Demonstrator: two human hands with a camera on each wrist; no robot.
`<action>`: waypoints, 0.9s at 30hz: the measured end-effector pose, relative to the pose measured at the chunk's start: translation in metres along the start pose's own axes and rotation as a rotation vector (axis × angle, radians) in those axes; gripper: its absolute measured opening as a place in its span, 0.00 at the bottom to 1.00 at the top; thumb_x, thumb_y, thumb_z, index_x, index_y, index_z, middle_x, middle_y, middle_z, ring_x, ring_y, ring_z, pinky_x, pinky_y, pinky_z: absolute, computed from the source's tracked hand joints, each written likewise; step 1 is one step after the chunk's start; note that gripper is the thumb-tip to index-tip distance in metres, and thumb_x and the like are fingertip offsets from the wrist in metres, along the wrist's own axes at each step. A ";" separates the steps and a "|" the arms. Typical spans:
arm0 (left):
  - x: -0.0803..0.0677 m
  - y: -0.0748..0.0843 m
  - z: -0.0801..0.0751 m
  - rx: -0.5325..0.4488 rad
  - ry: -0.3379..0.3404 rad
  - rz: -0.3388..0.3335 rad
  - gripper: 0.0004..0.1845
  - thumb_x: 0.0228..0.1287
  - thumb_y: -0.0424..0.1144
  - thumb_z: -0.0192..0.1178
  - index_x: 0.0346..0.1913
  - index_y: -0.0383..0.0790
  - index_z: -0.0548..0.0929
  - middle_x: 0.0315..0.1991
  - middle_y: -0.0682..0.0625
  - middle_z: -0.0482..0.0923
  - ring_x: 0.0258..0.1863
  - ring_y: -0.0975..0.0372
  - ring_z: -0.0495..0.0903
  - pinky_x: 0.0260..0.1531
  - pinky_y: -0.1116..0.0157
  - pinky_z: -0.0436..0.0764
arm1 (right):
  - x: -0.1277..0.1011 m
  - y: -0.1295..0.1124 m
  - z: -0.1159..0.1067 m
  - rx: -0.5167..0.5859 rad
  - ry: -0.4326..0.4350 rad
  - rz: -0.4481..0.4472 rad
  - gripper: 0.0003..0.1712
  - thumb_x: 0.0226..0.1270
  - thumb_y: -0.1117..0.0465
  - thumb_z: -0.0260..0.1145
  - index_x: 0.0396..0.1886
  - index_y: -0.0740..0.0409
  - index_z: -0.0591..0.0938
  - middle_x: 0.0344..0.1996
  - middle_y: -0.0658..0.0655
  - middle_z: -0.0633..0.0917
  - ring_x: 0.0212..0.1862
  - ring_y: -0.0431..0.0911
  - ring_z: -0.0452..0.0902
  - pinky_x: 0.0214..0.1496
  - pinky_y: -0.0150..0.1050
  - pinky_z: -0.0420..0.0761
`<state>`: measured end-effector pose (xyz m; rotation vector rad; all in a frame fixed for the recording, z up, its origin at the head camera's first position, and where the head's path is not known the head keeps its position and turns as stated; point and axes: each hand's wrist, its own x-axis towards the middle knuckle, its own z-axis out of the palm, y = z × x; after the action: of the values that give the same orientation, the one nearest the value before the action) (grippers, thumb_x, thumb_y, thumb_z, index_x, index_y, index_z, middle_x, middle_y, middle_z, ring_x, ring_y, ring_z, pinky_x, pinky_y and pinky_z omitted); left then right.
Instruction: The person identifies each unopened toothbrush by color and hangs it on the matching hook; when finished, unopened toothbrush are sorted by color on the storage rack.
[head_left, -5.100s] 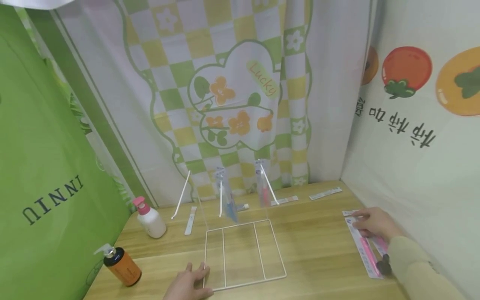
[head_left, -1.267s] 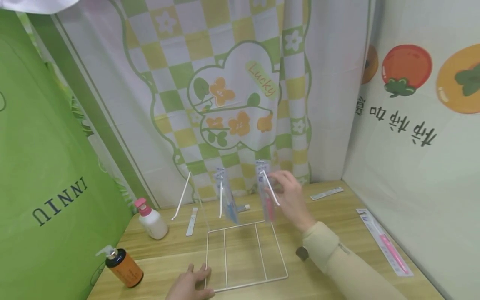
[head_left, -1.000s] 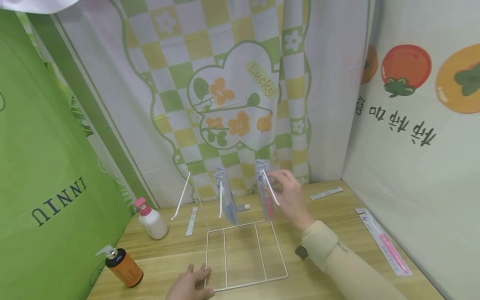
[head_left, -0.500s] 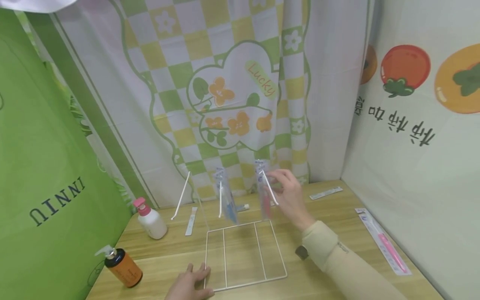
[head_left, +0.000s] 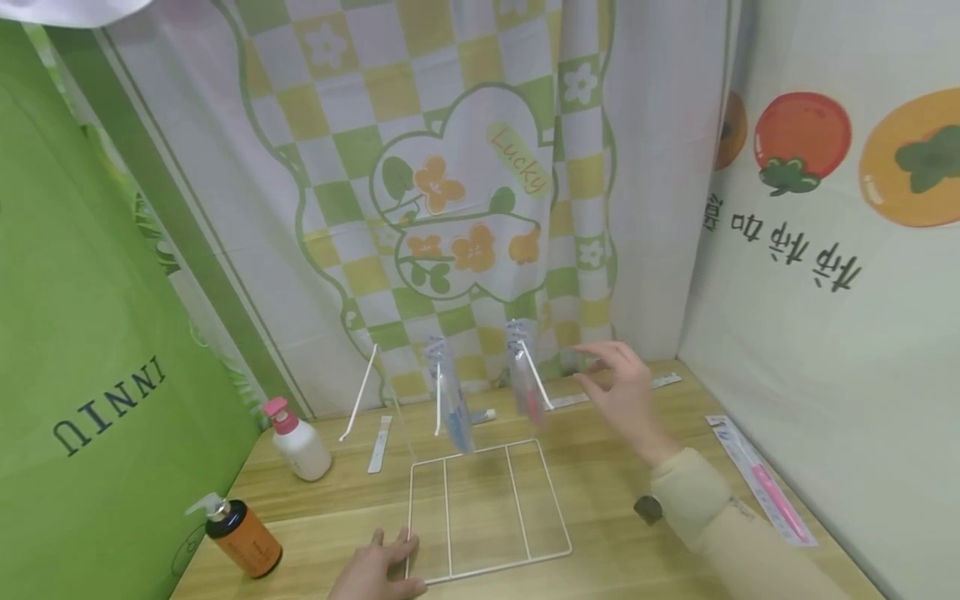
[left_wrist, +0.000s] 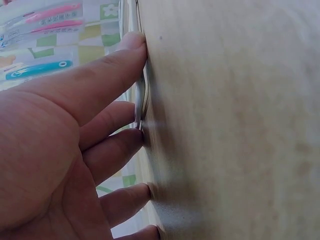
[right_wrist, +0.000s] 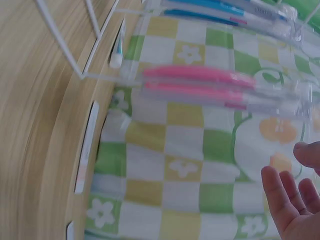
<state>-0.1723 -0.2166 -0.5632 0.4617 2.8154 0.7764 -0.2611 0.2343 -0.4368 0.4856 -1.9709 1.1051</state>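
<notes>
the pink toothbrush pack (head_left: 527, 392) hangs on the right-hand hook (head_left: 537, 377) of the white wire rack (head_left: 480, 500), above the back right corner of the rack's flat base, which lies near the middle of the wooden table (head_left: 600, 467); the right wrist view shows its clear sleeve (right_wrist: 220, 85) with pink handles inside. it looks light and thin, a glossy flexible packet that would likely bend and slip under a loose pinch, and the hole at its top is probably the weak spot, so a hold on the stiffer top edge beside the hook, thumb and forefinger on the two flat faces, seems the safest. the right hand (head_left: 626, 396) hovers just to the right of the pack, apart from it, its fingers spread and gently bent, holding nothing. the left hand (head_left: 375, 571) lies flat at the front left corner of the rack's base, its straight fingertips (left_wrist: 132, 45) pressing the wire against the table. a blue toothbrush pack (head_left: 453, 408) hangs from the middle hook, while the left hook (head_left: 358, 392) stands bare. another pink pack (head_left: 757, 483) lies flat along the table's right edge, and small flat packets (head_left: 378, 442) lie near the back edge. a white bottle with a pink cap (head_left: 296, 437) and an orange pump bottle (head_left: 240, 537) stand near the table's left edge.
</notes>
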 end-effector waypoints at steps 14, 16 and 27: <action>-0.002 0.000 0.000 0.013 0.033 0.024 0.39 0.58 0.54 0.81 0.71 0.41 0.83 0.73 0.28 0.73 0.61 0.10 0.64 0.51 0.14 0.65 | -0.016 0.059 -0.108 -0.088 -0.254 0.385 0.27 0.73 0.62 0.76 0.68 0.64 0.80 0.57 0.73 0.84 0.36 0.46 0.91 0.35 0.36 0.91; -0.003 0.001 -0.001 0.014 0.029 0.023 0.39 0.58 0.53 0.80 0.71 0.40 0.83 0.73 0.29 0.73 0.61 0.10 0.64 0.52 0.14 0.65 | -0.020 0.070 -0.120 -0.110 -0.278 0.414 0.30 0.75 0.58 0.75 0.70 0.64 0.78 0.58 0.75 0.83 0.37 0.50 0.92 0.35 0.37 0.91; -0.002 0.001 -0.001 0.007 0.011 0.003 0.40 0.58 0.56 0.80 0.71 0.41 0.83 0.73 0.30 0.73 0.62 0.10 0.63 0.51 0.13 0.63 | -0.053 0.134 -0.168 -0.136 -0.432 0.616 0.32 0.73 0.62 0.73 0.68 0.76 0.75 0.55 0.84 0.81 0.37 0.58 0.91 0.37 0.46 0.93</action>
<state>-0.1707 -0.2173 -0.5614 0.4646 2.8291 0.7721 -0.2395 0.4457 -0.5008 0.0275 -2.6620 1.2930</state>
